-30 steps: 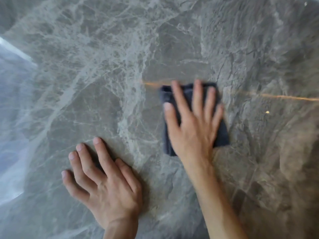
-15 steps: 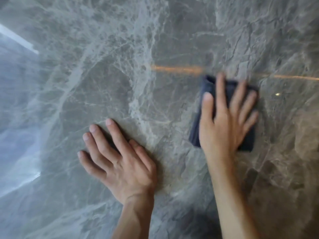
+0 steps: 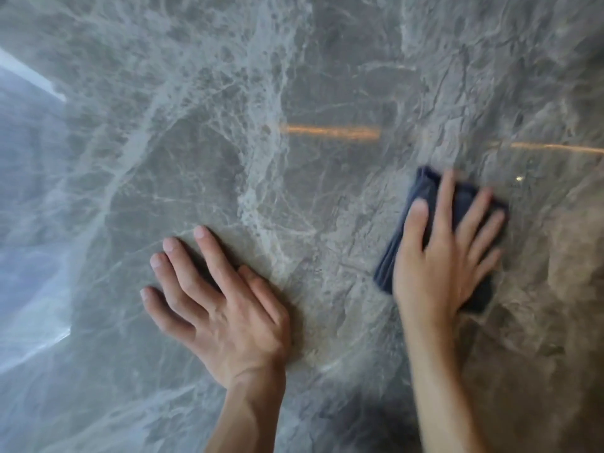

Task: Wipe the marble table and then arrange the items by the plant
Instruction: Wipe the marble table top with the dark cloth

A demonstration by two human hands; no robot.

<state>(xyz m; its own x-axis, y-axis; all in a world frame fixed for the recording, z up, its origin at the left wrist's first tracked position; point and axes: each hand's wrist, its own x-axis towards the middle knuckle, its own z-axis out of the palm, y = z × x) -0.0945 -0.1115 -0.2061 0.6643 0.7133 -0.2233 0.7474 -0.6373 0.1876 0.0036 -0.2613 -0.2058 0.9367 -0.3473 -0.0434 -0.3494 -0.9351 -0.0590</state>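
Note:
The grey veined marble table (image 3: 294, 76) fills the whole view. A folded dark blue cloth (image 3: 389, 263) lies flat on it at the right. My right hand (image 3: 441, 266) presses down on the cloth with fingers spread, covering most of it; only the cloth's left edge and far corners show. My left hand (image 3: 225, 305) rests flat on the bare marble at the lower centre, fingers apart, holding nothing. The plant and the items are out of view.
A bright bluish window reflection (image 3: 29, 223) covers the table's left side. Orange light streaks (image 3: 330, 132) reflect across the marble beyond the cloth.
My right hand has slid the cloth to the right across the marble. The left hand has stayed planted flat while the view shifted.

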